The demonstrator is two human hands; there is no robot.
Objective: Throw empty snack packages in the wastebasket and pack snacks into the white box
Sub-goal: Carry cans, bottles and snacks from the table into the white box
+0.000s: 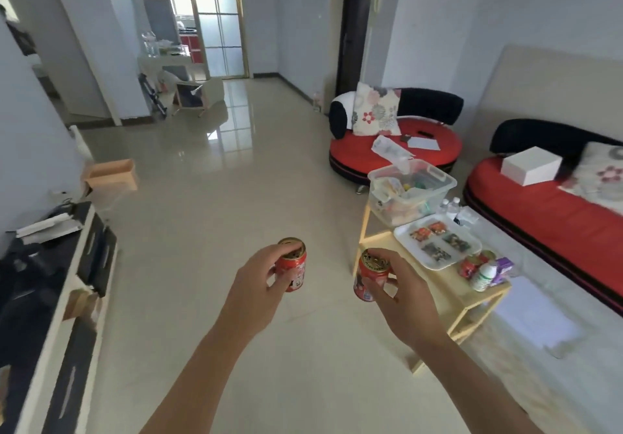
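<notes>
Two short red metal drink cans with gold lids are being held upright over the pale tiled floor, near the middle of the scene and clear of each other. The left red can (296,270) is being gripped by the left hand (254,287), with fingers curled round its side. The right red can (369,278) is being pinched just below its rim by the right hand (406,300), immediately left of the low light-wood counter (438,285).

A dark opening seems to be showing in the left can's lid, so both are probably being carried off as empties. No wastebasket can be made out, and the open brown cardboard box (111,174) by the left wall is not being taken for one.

The step is best done with the cans being kept upright so that any dregs are not being spilled. Their weight should be judged before anything is being dropped, and they should be released one at a time. If a can is being found full, it belongs in the white lidded box (531,165) on the red sofa at the far right.

Each can is glossy red with a pale cartoon print. It is judged rigid, light and easily dented, so only a moderate squeeze is being called for.
</notes>
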